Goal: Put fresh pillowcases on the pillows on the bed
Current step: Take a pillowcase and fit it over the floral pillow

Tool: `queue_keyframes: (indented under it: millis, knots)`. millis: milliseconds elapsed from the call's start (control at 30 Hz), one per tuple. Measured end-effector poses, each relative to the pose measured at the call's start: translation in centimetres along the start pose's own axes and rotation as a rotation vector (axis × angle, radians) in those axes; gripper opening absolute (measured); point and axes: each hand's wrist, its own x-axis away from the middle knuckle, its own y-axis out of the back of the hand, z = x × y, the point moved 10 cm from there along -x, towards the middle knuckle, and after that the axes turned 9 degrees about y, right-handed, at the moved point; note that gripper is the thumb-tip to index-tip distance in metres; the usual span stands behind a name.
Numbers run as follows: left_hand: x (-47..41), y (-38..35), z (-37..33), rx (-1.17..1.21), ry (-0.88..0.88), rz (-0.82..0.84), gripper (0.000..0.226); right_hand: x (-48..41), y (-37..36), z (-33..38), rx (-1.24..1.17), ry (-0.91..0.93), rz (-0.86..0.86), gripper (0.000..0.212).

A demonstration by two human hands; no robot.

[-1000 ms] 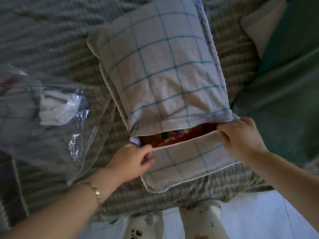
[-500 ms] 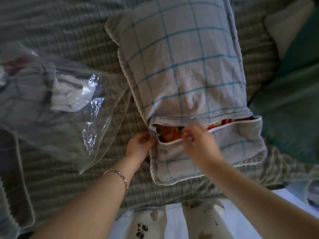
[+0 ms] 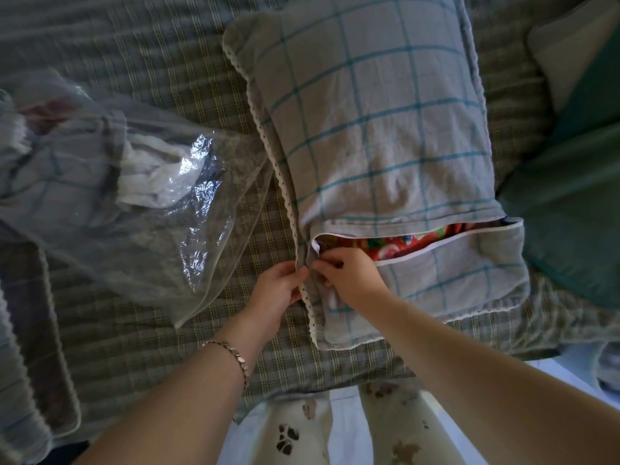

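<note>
A grey pillowcase with teal check lines covers a pillow on the bed. Its zipper opening near the front gapes, and the pillow's red patterned fabric shows inside. My left hand pinches the case's lace-trimmed left edge at the end of the opening. My right hand pinches the fabric at the opening's left corner, right beside the left hand. I cannot make out the zipper pull under the fingers.
A clear plastic bag with folded grey and white cloth lies on the left of the plaid bed sheet. A dark green cushion sits at the right. The bed edge and my legs in patterned trousers are below.
My right hand moved left along the opening, from its right end to the left corner beside my left hand. The view shifted, so the pillow sits further right.
</note>
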Motion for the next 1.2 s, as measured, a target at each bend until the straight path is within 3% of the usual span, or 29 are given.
queue_keyframes:
  millis: [100,233,433,633,767,900,967,1067,1167,1200]
  knots:
    - [0.0,0.1,0.0,-0.015,0.008,-0.016,0.011,0.2,0.6,0.0,0.026,-0.013,-0.045,0.016]
    - [0.2,0.1,-0.2,-0.016,0.0,-0.031,0.013,0.5,0.0,1.0,0.239,0.051,0.024,0.019]
    - [0.7,-1.3,-0.6,-0.057,-0.038,-0.065,0.012,1.4,3.2,3.3,0.54,0.249,-0.179,0.026]
    - [0.4,2.1,0.9,0.168,0.019,-0.239,0.015,2.4,8.6,1.2,0.561,0.21,-0.308,0.023]
    - [-1.2,3.7,1.7,0.118,0.055,-0.357,0.015,4.5,17.1,-4.6,0.597,0.038,-0.442,0.022]
    - [-2.9,3.9,2.5,0.161,0.1,-0.442,0.015,5.4,28.1,-13.9,0.5,-0.39,-0.617,0.028]
    - [-3.4,3.8,2.8,0.213,0.109,-0.482,0.018,4.9,29.3,-16.8,0.363,-0.503,-0.647,0.03]
    - [-3.2,2.4,2.9,0.116,0.071,-0.524,0.033,3.6,25.6,-18.2,0.089,-0.461,-0.669,0.036]
    - [-2.2,-2.9,3.8,-0.087,0.08,-0.318,0.07,5.6,19.1,-20.3,-0.159,-0.587,-0.58,0.066]
    - [-1.9,-4.0,3.8,-0.162,0.066,-0.309,0.068,6.3,17.8,-20.6,-0.178,-0.611,-0.54,0.071]
